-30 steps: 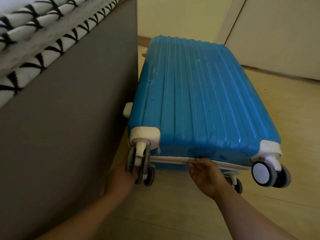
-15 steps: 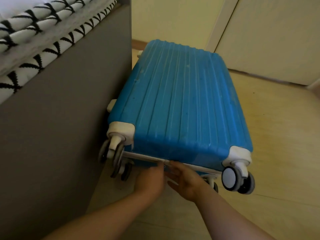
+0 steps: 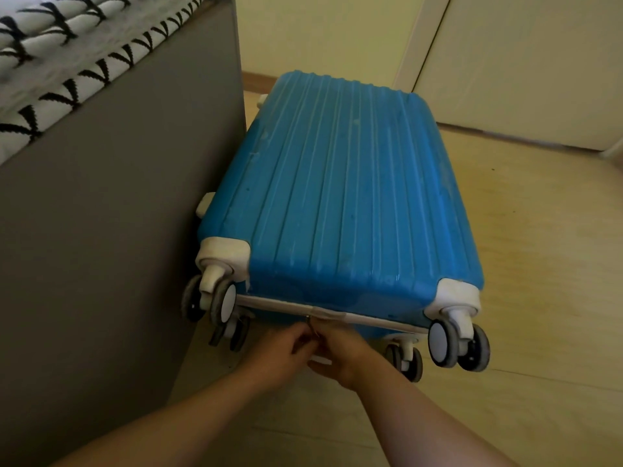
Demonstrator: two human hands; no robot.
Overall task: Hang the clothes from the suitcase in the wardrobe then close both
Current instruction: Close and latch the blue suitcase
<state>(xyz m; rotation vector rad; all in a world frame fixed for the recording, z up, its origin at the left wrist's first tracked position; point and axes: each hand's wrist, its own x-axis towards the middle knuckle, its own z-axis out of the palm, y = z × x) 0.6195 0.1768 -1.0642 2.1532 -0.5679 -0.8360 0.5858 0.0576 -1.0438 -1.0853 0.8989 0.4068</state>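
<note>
Suitcase zipper work sits at the near end of the case: the left hand (image 3: 283, 353) and the right hand (image 3: 344, 357) meet, touching each other, just below the middle of the wheel end. The left hand's fingers are curled in and pinch the small metal zipper pull (image 3: 310, 324) that hangs from the white zipper seam (image 3: 371, 320). The right hand's fingers are curled beside the same spot, but whether they hold anything cannot be told, since the left hand and its own knuckles hide the fingertips. Both bare forearms reach in from the bottom edge of the view.

The seam runs straight across the end of the blue suitcase (image 3: 337, 197), which lies flat on the floor (image 3: 539, 264) with its ribbed shell facing up and its lid down. White corner caps sit at both near corners, each above a pair of grey wheels: one set on the left (image 3: 224, 299), one on the right (image 3: 441, 342), with two more sets lower down underneath.

The case's left side lies just beside the grey side panel of a bed (image 3: 101, 230), which carries white bedding with black markings (image 3: 67, 62). Beyond the case's far end stand a pale wall (image 3: 320, 35) and a light door panel (image 3: 522, 62).
</note>
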